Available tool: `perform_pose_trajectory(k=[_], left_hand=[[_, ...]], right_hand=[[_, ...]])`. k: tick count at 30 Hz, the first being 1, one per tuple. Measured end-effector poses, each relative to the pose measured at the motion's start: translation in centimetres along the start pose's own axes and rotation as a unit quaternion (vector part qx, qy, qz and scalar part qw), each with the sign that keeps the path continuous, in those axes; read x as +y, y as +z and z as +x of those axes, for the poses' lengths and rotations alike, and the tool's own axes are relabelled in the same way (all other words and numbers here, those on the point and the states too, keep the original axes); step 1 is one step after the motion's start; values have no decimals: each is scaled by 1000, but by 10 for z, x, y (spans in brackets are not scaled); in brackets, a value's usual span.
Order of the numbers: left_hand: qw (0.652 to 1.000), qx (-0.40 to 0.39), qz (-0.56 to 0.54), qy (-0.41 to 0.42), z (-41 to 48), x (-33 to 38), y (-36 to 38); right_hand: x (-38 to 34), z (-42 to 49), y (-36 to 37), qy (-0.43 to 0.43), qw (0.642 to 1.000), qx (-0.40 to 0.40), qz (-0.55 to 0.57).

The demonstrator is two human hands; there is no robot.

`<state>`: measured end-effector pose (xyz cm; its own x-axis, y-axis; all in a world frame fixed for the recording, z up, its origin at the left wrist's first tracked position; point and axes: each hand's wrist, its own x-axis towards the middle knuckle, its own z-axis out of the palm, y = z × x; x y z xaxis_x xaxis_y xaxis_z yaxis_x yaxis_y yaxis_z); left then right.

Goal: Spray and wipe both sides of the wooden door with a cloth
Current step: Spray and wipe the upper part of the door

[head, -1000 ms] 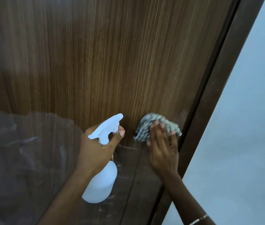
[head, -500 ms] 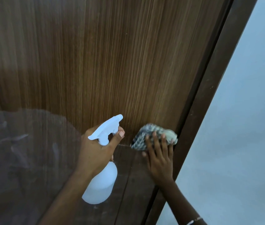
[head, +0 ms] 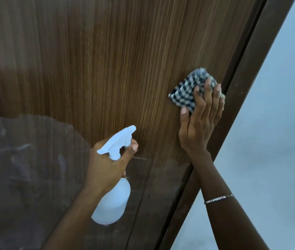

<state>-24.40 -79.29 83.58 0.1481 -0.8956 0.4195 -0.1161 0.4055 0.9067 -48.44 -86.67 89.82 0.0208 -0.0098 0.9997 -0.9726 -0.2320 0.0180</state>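
- Wooden door (head: 107, 69) fills most of my view, its brown grain running up and down; I take it as my landmark.
- Low on the door's left part I see a dull, hazy patch (head: 25, 159) with pale smears, and the wood above it looks warmer and cleaner.
- My right hand (head: 199, 127) lies flat against the door close to its right edge, with the fingers fairly straight.
- Those fingers press a folded checked cloth (head: 188, 91) onto the door's face, and the thumb sits at the cloth's lower corner.
- My left hand (head: 107, 165) is in front of the door's lower middle, wrapped around the neck of a white spray bottle (head: 112, 204).
- The bottle hangs below that hand, just off the door's surface; its nozzle points up and to the right along the wood.
- I cannot tell whether a finger is on the trigger.
- Along the door's right edge runs the dark door frame (head: 251, 87), and beyond the frame is a pale wall (head: 278, 141).
- A thin bracelet (head: 218, 199) circles my right forearm, which crosses in front of the frame.
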Motion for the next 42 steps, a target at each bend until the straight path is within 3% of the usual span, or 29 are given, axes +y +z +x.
perform_pose_trajectory(k=[6,8,18,22,28,35,39,42], left_hand=[[1000,-11,4,-9,-7,3,-10],[1000,-20,5,-14,-10,4,-11],[998,-37,24,-34,-27,-7,-23],[997,-45,37,-44,-31,-14,-27],[996,-57,57,-43,-38,-19,-31],[996,-79,51,-14,-55,-23,-33],[997,-45,59,-16,-59,-32,-38],[995,-26,94,11,-56,-42,-46]], right_hand=[[-6,-166,-32,15,987,-159,15],[-2,-184,-38,17,982,-185,6],[-17,-29,4,77,996,-5,-50],[-22,-77,2,82,995,-35,-52],[-19,-203,-27,91,974,-184,-90],[-68,-163,-5,234,964,-109,-62],[-106,-149,14,175,977,-117,-37],[-125,-180,18,62,983,-167,-39]])
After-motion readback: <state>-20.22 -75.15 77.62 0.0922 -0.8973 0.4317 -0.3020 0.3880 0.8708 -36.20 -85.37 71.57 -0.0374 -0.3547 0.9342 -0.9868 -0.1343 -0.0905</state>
